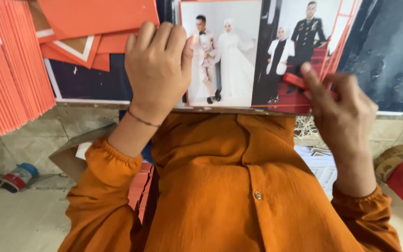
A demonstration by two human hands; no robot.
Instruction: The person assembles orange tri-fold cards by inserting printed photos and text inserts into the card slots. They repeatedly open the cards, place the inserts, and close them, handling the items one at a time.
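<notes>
1. You have one view only, from the camera on your head, so no second view shares any of the scene.
2. It looks steeply down your own chest, past the orange shirt (239, 186).
3. It sits very near: your left hand (158, 70) and right hand (343, 112) fill the upper half.
4. The floor (15, 219) shows at the edges.

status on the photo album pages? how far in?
Done: hard to count; stacks of orange cards and orange envelopes lie beside the work. In hand: the left hand presses flat on the photo page, while the right hand runs a small red tool along the page's right part. Left: cannot tell; the remaining pages are not visible.
</notes>
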